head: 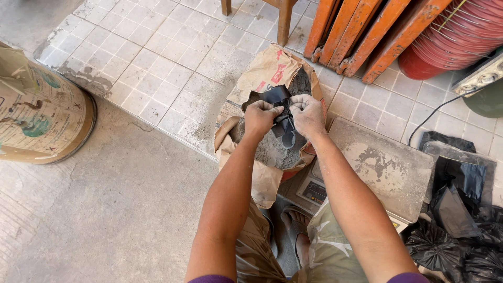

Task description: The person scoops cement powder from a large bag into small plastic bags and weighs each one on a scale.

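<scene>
hands [285, 114] grip black bag [279, 99] | brown paper sack [272, 68], grey powder

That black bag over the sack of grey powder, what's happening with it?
A person's left hand and right hand, both dusted grey, grip a small black plastic bag between them, pulling at its top. They hold it just above an open paper sack of grey powder. A dusty weighing scale sits beside it, with more black bags piled to the right.
</scene>
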